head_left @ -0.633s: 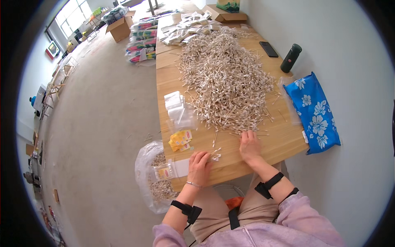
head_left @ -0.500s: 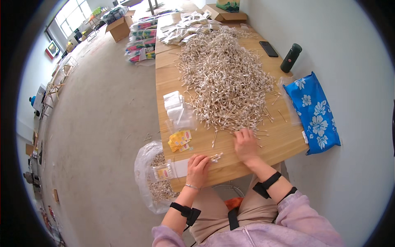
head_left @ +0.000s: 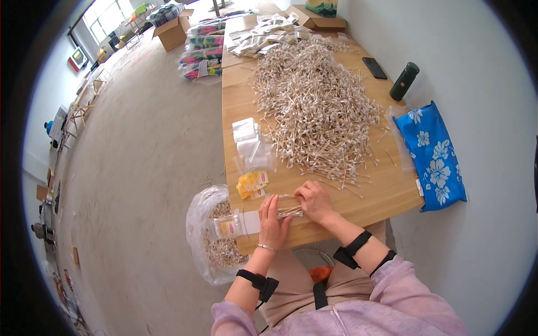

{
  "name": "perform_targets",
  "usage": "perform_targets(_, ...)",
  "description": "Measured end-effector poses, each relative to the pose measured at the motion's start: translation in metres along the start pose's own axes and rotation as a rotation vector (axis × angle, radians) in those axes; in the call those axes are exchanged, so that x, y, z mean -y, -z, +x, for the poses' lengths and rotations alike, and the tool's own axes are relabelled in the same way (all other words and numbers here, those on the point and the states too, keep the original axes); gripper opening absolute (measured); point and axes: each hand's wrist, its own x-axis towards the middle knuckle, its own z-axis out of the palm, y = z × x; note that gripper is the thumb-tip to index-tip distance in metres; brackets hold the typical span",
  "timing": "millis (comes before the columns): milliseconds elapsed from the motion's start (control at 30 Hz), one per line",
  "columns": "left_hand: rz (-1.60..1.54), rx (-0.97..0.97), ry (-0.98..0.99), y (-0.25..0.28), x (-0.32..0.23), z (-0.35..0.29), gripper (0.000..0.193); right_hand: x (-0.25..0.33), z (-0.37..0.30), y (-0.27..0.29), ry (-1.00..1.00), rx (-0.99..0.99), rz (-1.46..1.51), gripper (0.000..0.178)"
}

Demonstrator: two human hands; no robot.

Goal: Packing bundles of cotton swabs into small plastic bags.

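A small bunch of cotton swabs (head_left: 290, 211) lies between my hands near the table's front edge. My left hand (head_left: 272, 227) curves around its left end, fingers reaching forward and thumb apart on the near side. At the right end, my right hand (head_left: 314, 200) is closed, its curled fingertips against the swabs; their exact grip is partly hidden. Left of my left hand is a white strip (head_left: 251, 222). Beside it, a clear packet of swabs with a yellow label (head_left: 227, 226) juts past the table edge. The big heap of loose swabs (head_left: 319, 112) lies beyond my hands.
Yellow cards (head_left: 251, 183) and clear bags (head_left: 246, 137) lie at the table's left. A bag of swabs (head_left: 196, 246) stands below that edge. On the right are a blue flowered pack (head_left: 434, 159), a dark bottle (head_left: 404, 82) and a phone (head_left: 374, 68). Filled packets (head_left: 263, 36) lie far back.
My right hand has drawn back from the heap's near edge and moved left to the bunch of swabs. My left hand's fingers have straightened forward, and the view has shifted slightly.
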Motion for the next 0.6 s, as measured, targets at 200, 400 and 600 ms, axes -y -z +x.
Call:
perform_targets(200,-0.048,0.065,0.028,-0.002,0.006,-0.002,0.066,-0.002,-0.017,0.004,-0.011,-0.135,0.238,0.018)
perform_targets(400,-0.126,0.06,0.058,-0.004,0.008,-0.004,0.059,0.019,-0.046,-0.013,0.06,-0.073,0.154,0.056)
perform_targets(600,-0.533,-0.06,0.288,-0.006,0.02,-0.013,0.049,0.035,-0.06,-0.012,0.161,0.192,-0.247,0.084)
